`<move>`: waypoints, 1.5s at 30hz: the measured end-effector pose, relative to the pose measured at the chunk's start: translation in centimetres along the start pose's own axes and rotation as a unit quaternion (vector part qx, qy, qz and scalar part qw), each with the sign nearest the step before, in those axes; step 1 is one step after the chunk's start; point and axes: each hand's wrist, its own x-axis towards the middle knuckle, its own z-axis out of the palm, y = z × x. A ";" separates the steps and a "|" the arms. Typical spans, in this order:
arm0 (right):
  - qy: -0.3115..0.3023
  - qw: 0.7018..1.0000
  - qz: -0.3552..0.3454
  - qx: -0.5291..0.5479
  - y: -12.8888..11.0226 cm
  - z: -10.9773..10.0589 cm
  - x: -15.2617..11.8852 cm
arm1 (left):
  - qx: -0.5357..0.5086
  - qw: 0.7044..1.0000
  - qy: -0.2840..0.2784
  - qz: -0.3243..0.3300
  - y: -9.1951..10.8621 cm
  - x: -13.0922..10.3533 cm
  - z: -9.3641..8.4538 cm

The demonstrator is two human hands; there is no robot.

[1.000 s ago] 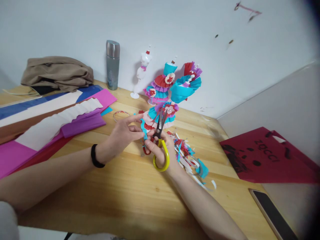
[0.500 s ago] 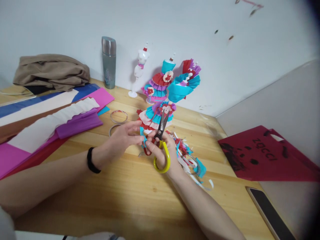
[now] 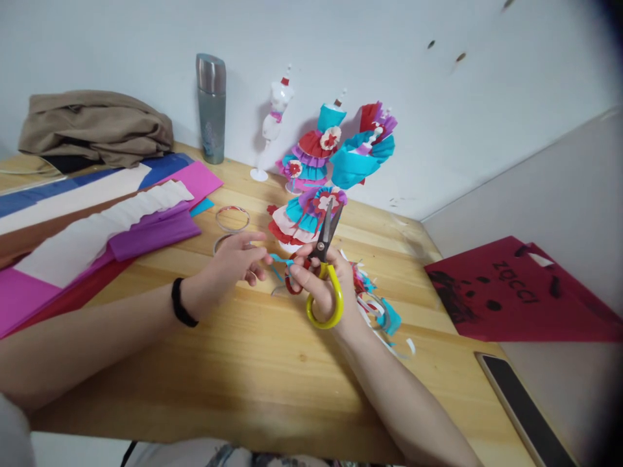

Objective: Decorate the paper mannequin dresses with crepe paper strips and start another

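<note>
Scissors (image 3: 335,285) with yellow and red handles are in my right hand (image 3: 321,285), their dark blades partly open and pointing up. A thin blue paper strip (image 3: 280,259) runs from my right fingers toward my left hand (image 3: 234,263). The left fingers are apart, the tips near the strip's end; whether they touch it is unclear. Just behind the blades stands a layered paper dress (image 3: 299,217) in pink, blue and red with a flower, partly hidden by the right hand and scissors.
Behind are dressed mannequins (image 3: 311,152), a white mannequin (image 3: 279,113) and a bottle (image 3: 211,110). Crepe paper (image 3: 156,237) and brown cloth (image 3: 97,126) lie left. Rings (image 3: 232,219) sit near my left hand. Paper scraps (image 3: 389,316), a red bag (image 3: 516,292) and a phone (image 3: 525,408) lie right.
The right hand and scissors have shifted slightly right. The left hand has moved a little left, so the hands are farther apart, and the blue strip now stretches more sideways. The view has tilted down slightly.
</note>
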 end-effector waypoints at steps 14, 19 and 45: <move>-0.041 0.999 0.007 -0.026 0.3 -0.2 -0.2 | 0.059 0.986 -0.155 0.001 -0.7 -0.9 0.0; -0.010 0.995 -0.044 -0.091 0.1 -0.4 -0.2 | -0.039 0.984 -0.135 -0.107 -1.0 -0.9 0.1; -0.038 0.999 0.014 0.007 0.6 0.0 -0.1 | -0.105 0.978 -0.171 0.065 -1.4 -0.2 0.2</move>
